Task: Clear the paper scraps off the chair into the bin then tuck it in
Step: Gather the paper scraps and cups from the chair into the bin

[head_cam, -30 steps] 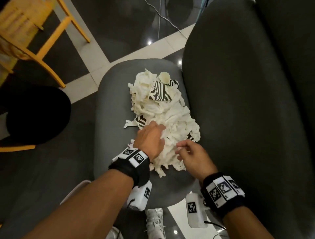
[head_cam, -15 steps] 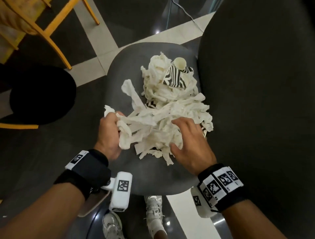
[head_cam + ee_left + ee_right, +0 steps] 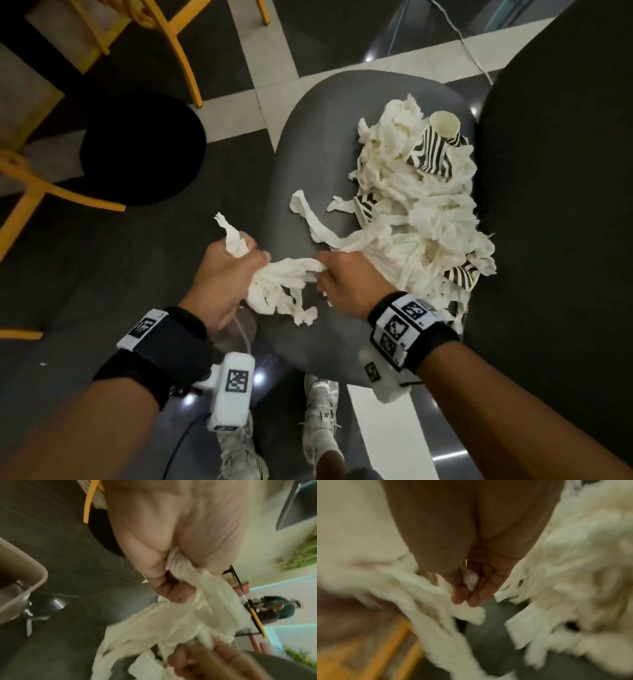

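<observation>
A heap of white paper scraps (image 3: 418, 219) lies on the grey chair seat (image 3: 308, 144), with a zebra-striped paper cup (image 3: 435, 147) tipped at its far end. My left hand (image 3: 233, 270) grips a bunch of white strips (image 3: 197, 609) at the seat's left edge. My right hand (image 3: 342, 277) pinches the same bunch (image 3: 471, 580) just to the right, fingers curled around it. Strips trail from both hands back to the heap. A beige bin (image 3: 18, 588) shows at the left of the left wrist view.
The chair's dark back (image 3: 561, 205) rises on the right. A round black stool seat (image 3: 144, 147) with yellow legs (image 3: 178, 51) stands on the left over dark floor tiles. My white shoes (image 3: 322, 421) are below the seat's front edge.
My left hand has drawn a bunch of strips leftward off the heap to the seat's edge. My right hand followed and now pinches the same bunch. The heap is thinner at the front.
</observation>
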